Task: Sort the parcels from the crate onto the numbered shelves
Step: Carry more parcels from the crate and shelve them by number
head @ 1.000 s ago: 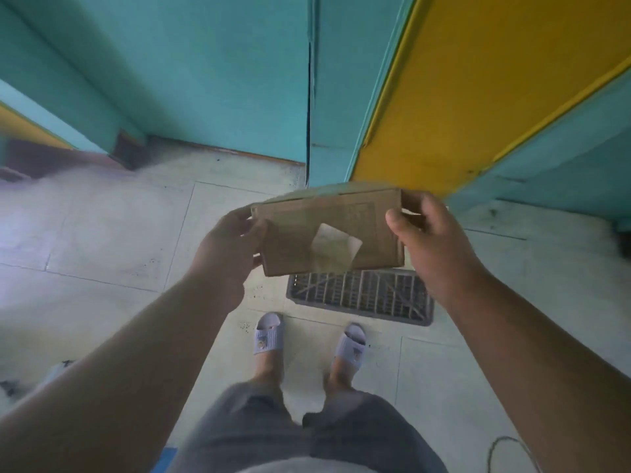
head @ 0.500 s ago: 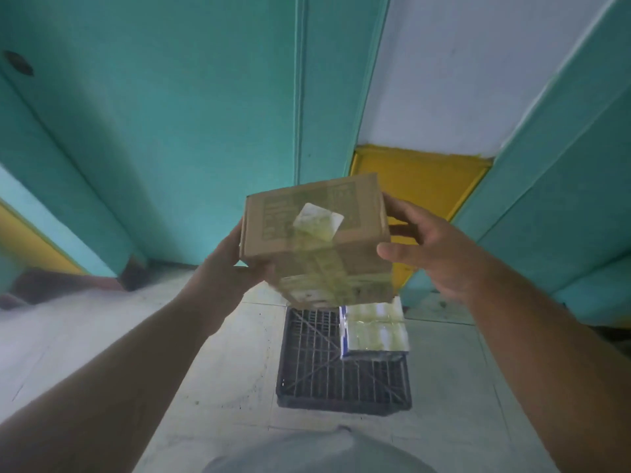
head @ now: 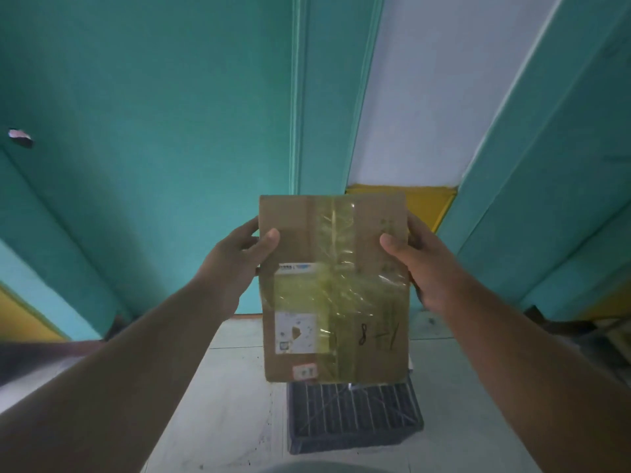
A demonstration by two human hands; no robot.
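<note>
Head camera, looking forward and down: a cardboard parcel point(head: 334, 288) is held up at chest level with its broad face turned toward the person, one hand on each side edge. The left hand point(head: 235, 264) grips the left edge, thumb laid over the front face and fingers wrapped behind; the right hand point(head: 423, 264) does the same on the right edge — so the two hands are apart, each clamped on the parcel, which hangs clear of everything else. The front of the parcel is crossed by shiny yellowish tape; a white shipping label sits low on the left, a small red-bordered sticker lies near the bottom edge, and black handwriting to the right of the label looks like "8-1", though the strokes are rough. Directly below and partly hidden by the parcel, a dark slatted crate point(head: 355, 418) stands on the pale tiled floor point(head: 222, 387). Behind are teal panels point(head: 153, 131) with a white and yellow strip between them; no numbered shelf is in view. As for progress, my reading is that this parcel is out of the crate and being checked for its mark — carrying it to the matching shelf is yet to come. What is visible of the crate floor looks bare, but the parcel hides part of it, so I cannot tell how many remain.
</note>
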